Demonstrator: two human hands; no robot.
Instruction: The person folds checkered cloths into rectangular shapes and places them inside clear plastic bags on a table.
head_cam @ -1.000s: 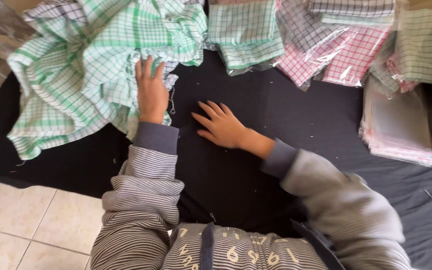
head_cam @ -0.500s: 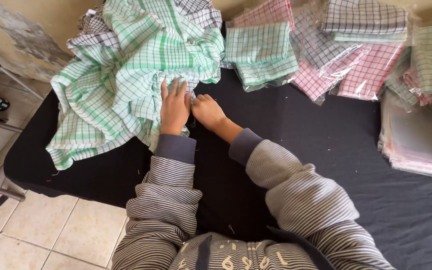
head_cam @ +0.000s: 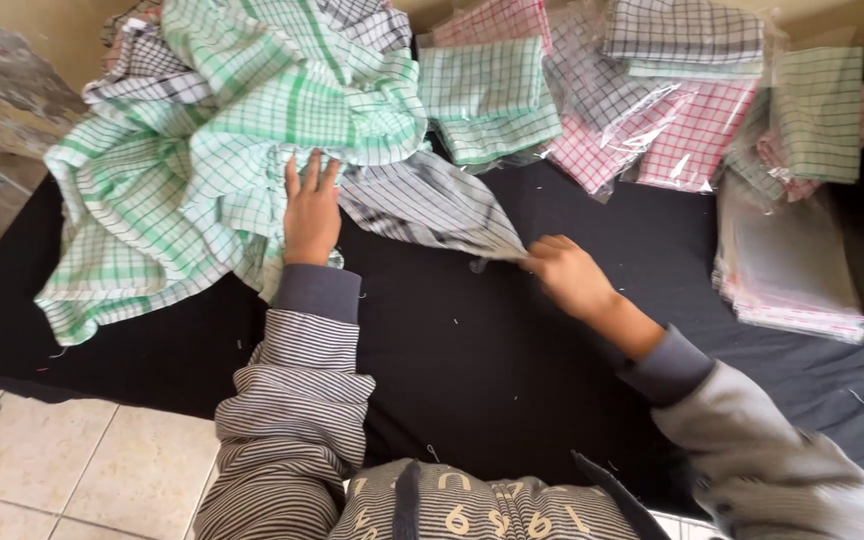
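Note:
A loose heap of green-and-white checked cloths (head_cam: 202, 170) lies at the left of a black-covered table (head_cam: 512, 370). My left hand (head_cam: 310, 210) rests flat on the heap's edge, fingers apart. My right hand (head_cam: 567, 275) pinches the corner of a grey-and-white checked cloth (head_cam: 432, 205) and holds it stretched out to the right from under the heap.
Folded checked cloths in clear plastic bags, green (head_cam: 487, 100), pink (head_cam: 672, 135) and grey (head_cam: 687, 35), line the back edge. A stack of flat clear bags (head_cam: 787, 270) lies at the right. Beige floor tiles (head_cam: 42, 470) show at lower left.
My right hand went from beside my left at the heap to the right, drawing a grey checked cloth out by its corner. My left hand stays pressed on the heap.

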